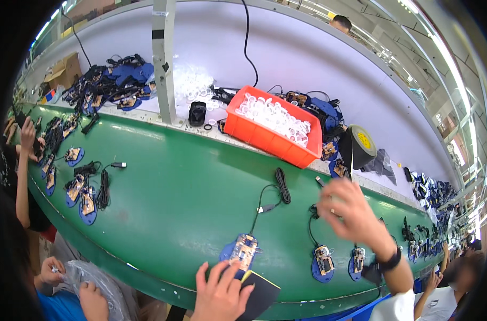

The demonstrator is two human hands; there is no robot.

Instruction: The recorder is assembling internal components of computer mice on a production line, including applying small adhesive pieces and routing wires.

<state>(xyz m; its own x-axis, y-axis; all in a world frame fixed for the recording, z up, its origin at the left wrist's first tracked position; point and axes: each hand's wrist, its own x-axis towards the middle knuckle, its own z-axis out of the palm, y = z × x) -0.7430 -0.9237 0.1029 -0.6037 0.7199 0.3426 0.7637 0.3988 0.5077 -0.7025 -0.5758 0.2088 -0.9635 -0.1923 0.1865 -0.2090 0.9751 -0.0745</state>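
My left hand reaches in from the lower edge with its fingers spread, fingertips at the near end of a circuit board on a blue mouse base. A black sheet with a yellow edge lies beside its thumb. From that board a black cable with a USB plug runs to a tied coil. My right hand is above the table at the right, fingers bent and blurred; whether they hold anything is unclear. Two more boards on blue bases lie below it.
Behind the green table, a red bin of white rings stands on the ledge, with a dark roll to its right. Several wired boards lie at the left. People work on both sides; one holds a clear plastic bag.
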